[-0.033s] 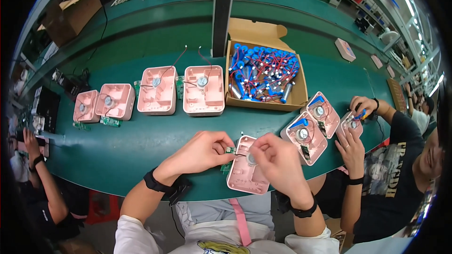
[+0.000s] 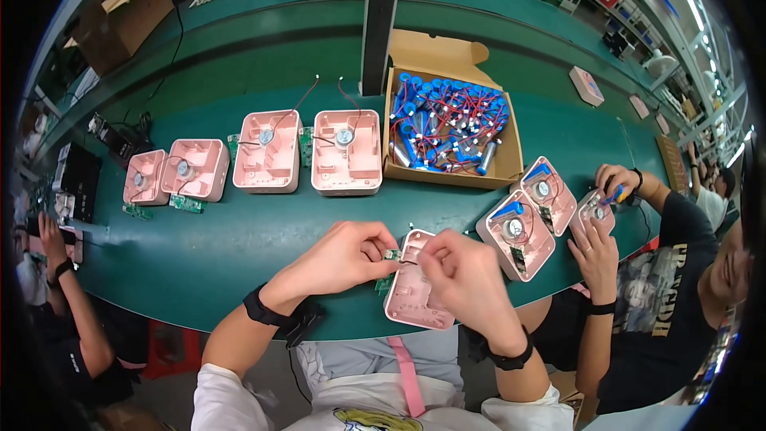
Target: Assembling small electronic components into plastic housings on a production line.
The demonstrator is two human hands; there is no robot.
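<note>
Green is the table [image 2: 239, 247], and pink things stand along it. At far left, a co-worker's hand [image 2: 53, 241] is near a black box [image 2: 77, 183]. Next come four open cases [image 2: 346, 183], each with a round speaker [image 2: 344, 137] inside and a green board [image 2: 306, 148] beside it. A dark post [image 2: 379, 24] rises just behind the carton [image 2: 451, 180], which is full of blue batteries [image 2: 455, 124] with red wires. On the right, two cases [image 2: 536, 251] hold batteries, and another person's hands [image 2: 596, 251] touch a third one.

Compared with the earlier frame, the left hand [image 2: 339, 259] keeps its place. The right hand [image 2: 463, 275] is slightly more to the left, so the speaker of the nearest case [image 2: 415, 307] is hardly seen.

This case lies on the table between both hands, open side up, pink, with rounded corners. The left hand is narrow, its fingers curled at the small board [image 2: 384, 282]; I cannot tell if it grips this. The right hand has its fingertips close together over the case; what they hold, I cannot tell.
</note>
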